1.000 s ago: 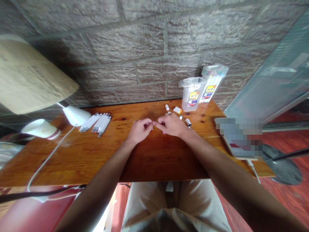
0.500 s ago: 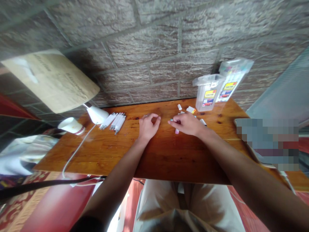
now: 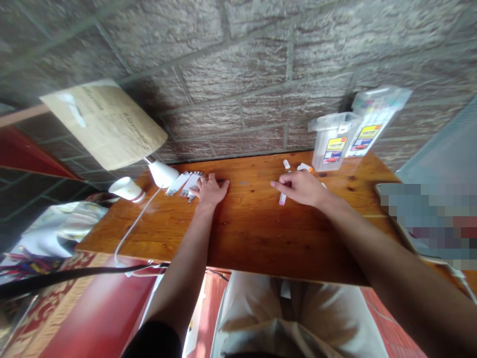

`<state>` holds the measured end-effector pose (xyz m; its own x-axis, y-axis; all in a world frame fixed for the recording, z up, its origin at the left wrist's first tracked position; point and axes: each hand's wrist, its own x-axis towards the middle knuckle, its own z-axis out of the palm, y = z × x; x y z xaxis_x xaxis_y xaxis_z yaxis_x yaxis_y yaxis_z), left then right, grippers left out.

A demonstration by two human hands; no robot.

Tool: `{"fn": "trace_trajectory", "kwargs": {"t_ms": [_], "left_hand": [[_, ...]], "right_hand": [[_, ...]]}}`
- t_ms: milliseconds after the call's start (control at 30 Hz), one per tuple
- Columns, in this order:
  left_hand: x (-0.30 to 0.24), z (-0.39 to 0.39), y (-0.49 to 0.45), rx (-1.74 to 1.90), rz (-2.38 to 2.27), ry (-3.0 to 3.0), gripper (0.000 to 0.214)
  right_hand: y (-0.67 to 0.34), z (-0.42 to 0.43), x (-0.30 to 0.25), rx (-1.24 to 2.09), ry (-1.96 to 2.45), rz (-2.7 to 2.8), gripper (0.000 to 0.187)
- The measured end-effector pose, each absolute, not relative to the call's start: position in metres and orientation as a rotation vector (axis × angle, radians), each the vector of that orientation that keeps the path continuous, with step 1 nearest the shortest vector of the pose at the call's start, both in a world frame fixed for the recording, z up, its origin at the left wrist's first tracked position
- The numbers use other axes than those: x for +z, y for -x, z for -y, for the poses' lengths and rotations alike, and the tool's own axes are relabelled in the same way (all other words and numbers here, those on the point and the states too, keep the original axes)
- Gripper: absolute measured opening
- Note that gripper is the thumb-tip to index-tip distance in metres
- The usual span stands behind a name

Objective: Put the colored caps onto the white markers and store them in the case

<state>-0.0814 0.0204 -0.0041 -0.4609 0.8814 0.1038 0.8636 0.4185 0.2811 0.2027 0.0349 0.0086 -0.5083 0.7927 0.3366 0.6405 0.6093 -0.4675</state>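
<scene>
My left hand point(image 3: 211, 190) lies with its fingers spread, its fingertips at the right end of a row of white markers point(image 3: 185, 185) with grey tips. Thumb stretched to the right, that hand grips nothing. Farther right, my right hand point(image 3: 301, 188) is curled, thumb and index finger close together; whatever they may hold is hidden. Around it lie short white pieces that look like marker caps: one with a pink end point(image 3: 282, 199) just below the fingers, a plain white one point(image 3: 286, 164) above, and one with an orange end point(image 3: 306, 167) behind the knuckles.
Two clear plastic marker cases point(image 3: 332, 144) stand at the back right against the stone wall point(image 3: 257, 84). A lamp point(image 3: 163, 174) with a paper shade and a paper cup point(image 3: 127, 189) stand at the left. A white cord point(image 3: 134, 222) crosses the wooden table point(image 3: 268, 233). A blurred-out device lies right.
My left hand has moved left from mid-table to the row of markers, and its fingers have spread from a pinch. My right hand stays curled over the caps. The view has shifted slightly.
</scene>
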Motion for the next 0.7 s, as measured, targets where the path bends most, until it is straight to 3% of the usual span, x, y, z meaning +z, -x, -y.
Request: {"fn": "trace_trajectory", "kwargs": {"t_ms": [300, 533, 700], "left_hand": [[-0.013, -0.021, 0.078, 0.546, -2.544, -1.752, 0.067], [-0.016, -0.025, 0.068, 0.665, -2.135, -2.07, 0.043], [-0.016, -0.025, 0.06, 0.679, -1.914, -2.203, 0.045]], "right_hand": [[-0.202, -0.034, 0.01, 0.369, 1.121, 2.322, 0.048], [-0.199, -0.03, 0.013, 0.413, 1.132, 2.344, 0.047], [-0.197, -0.029, 0.013, 0.486, 1.117, 2.34, 0.047]]}}
